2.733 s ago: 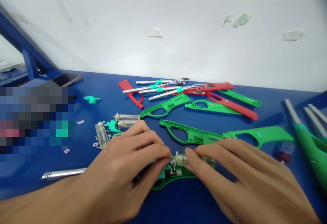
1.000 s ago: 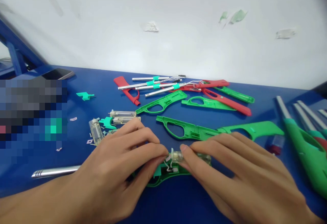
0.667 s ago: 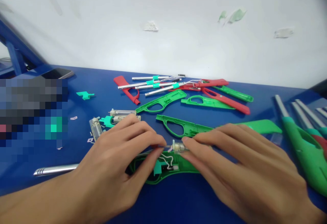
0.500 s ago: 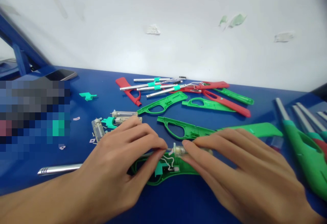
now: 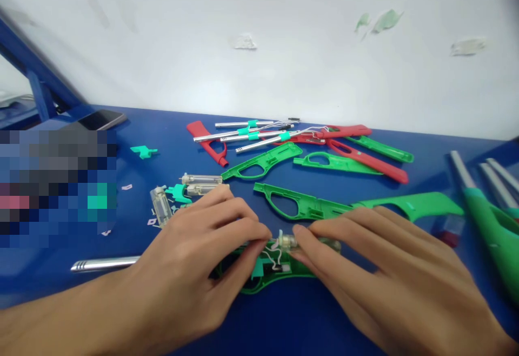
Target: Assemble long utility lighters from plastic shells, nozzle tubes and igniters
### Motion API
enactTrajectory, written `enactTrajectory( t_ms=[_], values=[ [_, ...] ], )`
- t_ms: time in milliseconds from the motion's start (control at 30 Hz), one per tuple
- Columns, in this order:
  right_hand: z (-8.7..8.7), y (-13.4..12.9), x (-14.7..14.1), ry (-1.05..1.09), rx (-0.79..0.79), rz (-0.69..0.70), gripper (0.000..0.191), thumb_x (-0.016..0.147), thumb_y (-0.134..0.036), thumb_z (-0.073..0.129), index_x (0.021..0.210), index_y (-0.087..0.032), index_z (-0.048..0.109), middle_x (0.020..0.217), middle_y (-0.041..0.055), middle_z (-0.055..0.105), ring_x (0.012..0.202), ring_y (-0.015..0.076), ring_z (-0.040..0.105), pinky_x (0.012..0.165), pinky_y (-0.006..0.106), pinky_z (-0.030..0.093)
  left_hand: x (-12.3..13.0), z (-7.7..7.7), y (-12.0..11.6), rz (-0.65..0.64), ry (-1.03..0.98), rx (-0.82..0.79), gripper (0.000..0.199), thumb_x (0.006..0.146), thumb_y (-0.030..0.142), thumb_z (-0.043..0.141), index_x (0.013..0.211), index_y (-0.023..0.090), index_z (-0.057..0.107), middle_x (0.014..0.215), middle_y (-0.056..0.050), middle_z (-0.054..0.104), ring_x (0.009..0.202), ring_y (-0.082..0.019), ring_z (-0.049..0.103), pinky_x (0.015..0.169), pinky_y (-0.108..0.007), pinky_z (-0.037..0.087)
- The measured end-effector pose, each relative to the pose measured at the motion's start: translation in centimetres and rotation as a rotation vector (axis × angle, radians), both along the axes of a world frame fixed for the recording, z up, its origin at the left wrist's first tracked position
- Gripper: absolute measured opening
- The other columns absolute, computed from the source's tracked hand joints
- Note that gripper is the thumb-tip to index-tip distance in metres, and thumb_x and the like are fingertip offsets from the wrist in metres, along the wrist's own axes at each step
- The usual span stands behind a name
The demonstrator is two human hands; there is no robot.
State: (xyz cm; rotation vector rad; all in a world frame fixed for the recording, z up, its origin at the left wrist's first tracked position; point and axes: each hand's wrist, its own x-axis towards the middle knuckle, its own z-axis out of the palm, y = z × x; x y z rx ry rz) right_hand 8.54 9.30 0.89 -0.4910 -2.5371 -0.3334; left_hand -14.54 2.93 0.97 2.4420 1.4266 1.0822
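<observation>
Between the thumb and fingers of my right hand (image 5: 389,275) lies a clear lighter fuel tank (image 5: 287,243), its valve end pointing left. My left hand (image 5: 198,261) pinches thumb and forefinger together just off that valve, and whatever is between the tips is too small to make out. Under both hands rests a green lighter shell half (image 5: 298,269), partly hidden by them. Inside it show a teal trigger (image 5: 257,268), white wires (image 5: 279,257) and a small black-and-white igniter (image 5: 281,268). A chrome lighter tube (image 5: 105,264) sticks out to the left beneath my left forearm.
Loose fuel tanks (image 5: 161,207) and a teal trigger piece (image 5: 144,151) lie left. Behind are green shell halves (image 5: 308,207), red shell halves (image 5: 367,161) and metal tubes with wires (image 5: 259,142). Assembled green lighters (image 5: 488,231) stand at right. A phone (image 5: 107,119) lies far left.
The whole view has shifted slightly, so most things sit a little further right. Both hands keep the same hold around the fuel tank's valve end.
</observation>
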Motion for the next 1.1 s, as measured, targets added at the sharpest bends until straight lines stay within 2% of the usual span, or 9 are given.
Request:
enactTrajectory(
  t_ms=[233,433,700,1100],
  values=[
    [0.19,0.12,-0.05,-0.013,0.027,-0.006,0.028,0.094,-0.007,0.051,0.102,-0.021,0.073,0.084,0.0005,0.075,0.072,0.0195,0.069,0.068,0.035,0.049,-0.11,-0.12,-0.13,-0.003,0.02,0.0,0.015,0.098,0.008,0.06,0.098,0.019,0.07,0.089,0.002,0.072,0.083,-0.013,0.058,0.079,-0.028,0.049],
    [0.28,0.07,-0.14,-0.038,0.022,0.004,0.034,0.09,-0.001,0.048,0.102,-0.021,0.073,0.083,0.0002,0.076,0.068,0.0185,0.069,0.067,0.034,0.052,0.02,0.12,0.1,-0.02,0.011,-0.01,0.017,0.096,0.005,0.059,0.095,0.018,0.07,0.086,0.001,0.072,0.079,-0.014,0.057,0.074,-0.03,0.05],
    [0.38,-0.07,-0.06,-0.029,0.033,-0.014,0.034,0.091,-0.002,0.047,0.102,-0.022,0.073,0.083,-0.0008,0.076,0.069,0.0186,0.07,0.068,0.034,0.051,-0.02,0.23,-0.03,-0.03,0.027,0.009,0.016,0.097,0.005,0.058,0.093,0.017,0.07,0.086,0.0,0.072,0.078,-0.013,0.058,0.079,-0.031,0.051],
    [0.23,-0.15,-0.37,-0.042,0.021,-0.011,0.032,0.088,-0.003,0.051,0.102,-0.022,0.072,0.083,-0.0011,0.075,0.069,0.0181,0.07,0.064,0.031,0.051,-0.15,0.09,0.07,-0.033,0.035,0.007,0.016,0.096,0.005,0.059,0.092,0.017,0.07,0.085,-0.001,0.072,0.078,-0.014,0.06,0.079,-0.031,0.052]
  ],
)
